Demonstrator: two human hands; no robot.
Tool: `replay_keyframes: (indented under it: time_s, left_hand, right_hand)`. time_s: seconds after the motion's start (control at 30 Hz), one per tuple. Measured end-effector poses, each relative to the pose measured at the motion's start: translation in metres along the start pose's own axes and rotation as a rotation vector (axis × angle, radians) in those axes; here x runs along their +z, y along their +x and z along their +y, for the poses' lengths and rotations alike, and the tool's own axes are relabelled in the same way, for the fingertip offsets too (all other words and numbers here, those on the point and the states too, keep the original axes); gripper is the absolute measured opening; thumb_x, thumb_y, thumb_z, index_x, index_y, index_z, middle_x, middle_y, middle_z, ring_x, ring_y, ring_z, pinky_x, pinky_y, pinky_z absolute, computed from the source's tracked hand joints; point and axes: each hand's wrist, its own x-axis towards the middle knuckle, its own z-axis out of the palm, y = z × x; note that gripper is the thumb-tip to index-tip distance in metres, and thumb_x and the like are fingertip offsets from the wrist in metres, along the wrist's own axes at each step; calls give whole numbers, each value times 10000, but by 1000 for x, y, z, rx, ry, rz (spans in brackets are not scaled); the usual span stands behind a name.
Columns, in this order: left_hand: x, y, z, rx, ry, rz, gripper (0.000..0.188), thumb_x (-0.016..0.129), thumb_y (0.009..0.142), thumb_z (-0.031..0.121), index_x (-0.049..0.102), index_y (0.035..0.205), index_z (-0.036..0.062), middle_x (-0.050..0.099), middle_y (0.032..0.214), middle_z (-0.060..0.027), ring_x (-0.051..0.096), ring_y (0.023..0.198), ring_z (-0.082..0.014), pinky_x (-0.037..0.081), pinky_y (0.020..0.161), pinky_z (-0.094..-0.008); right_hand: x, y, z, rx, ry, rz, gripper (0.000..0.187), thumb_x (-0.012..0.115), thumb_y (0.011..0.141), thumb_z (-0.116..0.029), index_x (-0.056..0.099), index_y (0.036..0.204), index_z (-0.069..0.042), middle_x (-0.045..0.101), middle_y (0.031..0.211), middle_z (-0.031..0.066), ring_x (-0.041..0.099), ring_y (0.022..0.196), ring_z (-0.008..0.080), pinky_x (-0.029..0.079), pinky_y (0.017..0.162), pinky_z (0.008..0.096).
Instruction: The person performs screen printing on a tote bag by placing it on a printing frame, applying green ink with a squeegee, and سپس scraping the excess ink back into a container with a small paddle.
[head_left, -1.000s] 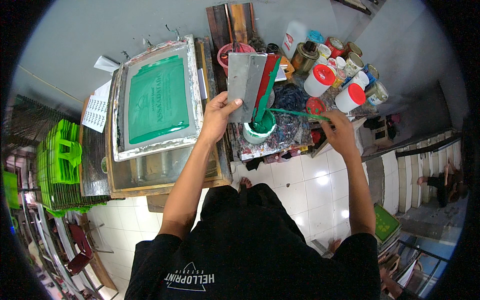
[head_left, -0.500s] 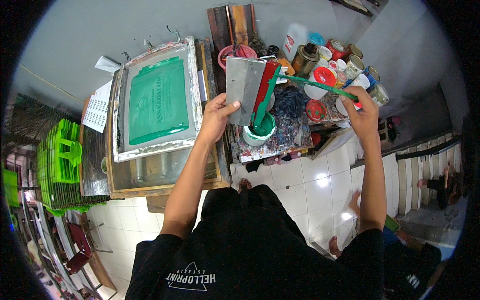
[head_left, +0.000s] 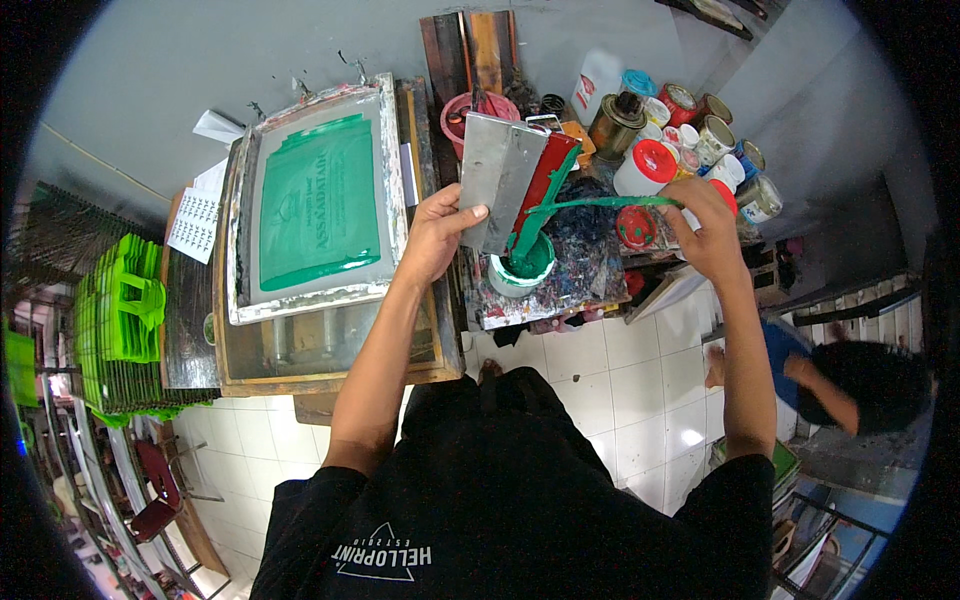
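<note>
Two tools are gripped: a metal squeegee in the left hand, a green-coated stick pinched by the right hand above an ink tub.

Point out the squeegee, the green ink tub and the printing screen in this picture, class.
squeegee (head_left: 500, 180): head view, on its grey flat blade.
green ink tub (head_left: 522, 272): head view, on the green ink inside the rim.
printing screen (head_left: 318, 205): head view, on the green mesh centre.

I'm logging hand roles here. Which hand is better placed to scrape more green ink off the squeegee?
Probably right: the right hand holds the green stick against the squeegee, above the ink tub; the left hand just steadies it.
</note>
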Motion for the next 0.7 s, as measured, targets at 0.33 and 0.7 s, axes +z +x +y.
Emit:
replay_keyframes:
  time_s: [0.33,0.7]
  left_hand:
    - [0,7,1,1,-42,-20,338,670,879,33,638,1213,-3,699,1152,-85,639,1048,-166,449,970,-326]
    - [-3,14,-1,39,-67,-42,359,672,871,58,635,1223,-5,695,1167,-90,619,1093,-170,408,1015,-335]
  right_hand:
    - [39,-27,6,37,56,-63,148,687,842,-70,632,976,-40,643,932,135,613,897,352,475,798,424]
    - [72,-58,22,53,17,-179,183,693,829,-67,636,1002,-45,630,962,139,614,924,352,494,805,446]
